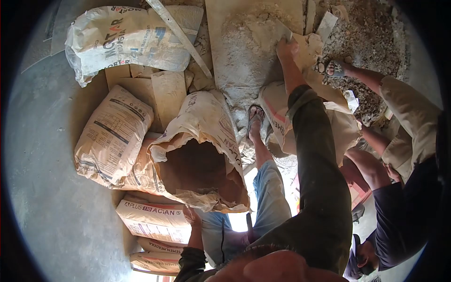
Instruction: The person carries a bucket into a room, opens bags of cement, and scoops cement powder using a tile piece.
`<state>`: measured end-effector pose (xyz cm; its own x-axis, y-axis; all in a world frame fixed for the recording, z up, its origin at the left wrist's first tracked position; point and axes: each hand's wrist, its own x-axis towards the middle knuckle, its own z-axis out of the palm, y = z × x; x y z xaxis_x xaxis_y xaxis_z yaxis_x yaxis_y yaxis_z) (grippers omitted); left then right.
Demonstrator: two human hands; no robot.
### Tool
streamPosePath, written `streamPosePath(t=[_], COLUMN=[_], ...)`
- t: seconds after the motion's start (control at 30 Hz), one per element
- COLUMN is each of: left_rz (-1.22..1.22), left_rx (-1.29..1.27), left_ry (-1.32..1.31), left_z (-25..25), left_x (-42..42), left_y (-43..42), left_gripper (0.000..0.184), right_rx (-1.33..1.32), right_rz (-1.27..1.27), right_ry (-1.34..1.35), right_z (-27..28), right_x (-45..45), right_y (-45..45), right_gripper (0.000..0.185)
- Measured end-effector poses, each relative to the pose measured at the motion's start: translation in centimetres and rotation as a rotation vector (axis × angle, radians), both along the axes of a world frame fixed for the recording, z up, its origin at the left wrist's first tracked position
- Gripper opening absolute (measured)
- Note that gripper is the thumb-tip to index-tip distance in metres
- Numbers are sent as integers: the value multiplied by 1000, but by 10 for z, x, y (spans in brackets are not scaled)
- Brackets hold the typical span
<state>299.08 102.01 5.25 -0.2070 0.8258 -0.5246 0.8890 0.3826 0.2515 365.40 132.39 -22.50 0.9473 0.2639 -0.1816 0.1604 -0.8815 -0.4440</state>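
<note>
A: R hand (pixel 287 48) status?
B: Grip's pinching a flat blade (pixel 283 31), top of view, over grey powder (pixel 249 54) on a board (pixel 217 19).
A: L hand (pixel 192 217)?
B: By lower rim of open sack (pixel 202 115), nr the APLUS sack (pixel 150 217). Fingers partly hidden, can't tell if spread or pinching.
A: Anyone nr blade?
B: Co-worker's sandalled foot (pixel 335 69), off to R.
</note>
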Motion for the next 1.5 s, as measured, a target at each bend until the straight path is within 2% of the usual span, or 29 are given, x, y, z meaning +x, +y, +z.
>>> streamPosePath(t=[0.03,0.1,0.17,0.2,0.23,0.3,0.33,0.37,0.43,0.57,0.63,0.67,0.73,0.83,0.9,0.93,1.0,1.13,1.2,1.27,1.33,1.4,1.43,1.47,1.5], left_rz=[1,-662,-140,133,107,36,176,157,162,147,140,143,131,130,132,109,47,-22,-253,-223,-191,-291,-324,-540,-754], left_rx=[2,127,-90,-142,-131,-92,-65,-87,-164,-131,-156,-176,-213,-186,-125,-120,-165,-178,-57,-106,-158,-104,-84,-74,-66], left_ry=[-6,340,33,-64,-70,-86,-71,-81,-125,-170,-186,-197,-188,-173,-171,-151,-158,-107,-8,-4,3,-8,-8,56,118], left_z=[-12,-37,-9,10,7,1,5,6,13,10,14,17,26,18,10,9,12,1,-30,-32,-38,-49,-49,-41,-34], left_x=[-22,-70,-10,28,24,19,30,37,41,36,40,43,47,40,31,27,27,3,-54,-58,-72,-90,-92,-79,-64], left_y=[-16,-51,2,35,34,33,38,47,59,65,73,78,87,83,78,76,81,71,48,52,49,49,51,59,65], left_gripper=[25,42,50,55,54,53,54,54,54,53,52,51,48,50,55,57,61,61,57,56,54,45,42,33,24], right_rx=[70,140,329,435,538,580,602,629,544,583,588,506,291,-70,-14,-17,34,163,95,182,265,432,437,441,439], right_rz=[36,71,48,25,0,-52,-124,-195,-344,-424,-485,-474,-440,-281,-307,-312,-564,-618,-775,-697,-614,-860,-862,-645,-536], right_ry=[2,-4,40,82,127,209,265,313,327,293,248,261,230,171,189,191,257,400,479,551,621,764,770,789,798], right_z=[15,63,136,148,165,213,236,258,302,349,340,320,264,140,102,95,95,52,46,23,27,64,67,71,74], right_x=[0,-9,-30,-36,-46,-65,-79,-88,-111,-139,-138,-132,-116,-65,-52,-55,-63,-90,-112,-123,-125,-120,-120,-117,-113], right_y=[-6,-18,-36,-53,-70,-105,-126,-145,-183,-259,-293,-314,-348,-386,-368,-356,-325,-350,-346,-364,-365,-348,-352,-361,-364], right_gripper=[37,39,38,34,31,34,35,36,37,36,36,36,36,35,33,33,36,42,40,41,42,41,41,40,40])
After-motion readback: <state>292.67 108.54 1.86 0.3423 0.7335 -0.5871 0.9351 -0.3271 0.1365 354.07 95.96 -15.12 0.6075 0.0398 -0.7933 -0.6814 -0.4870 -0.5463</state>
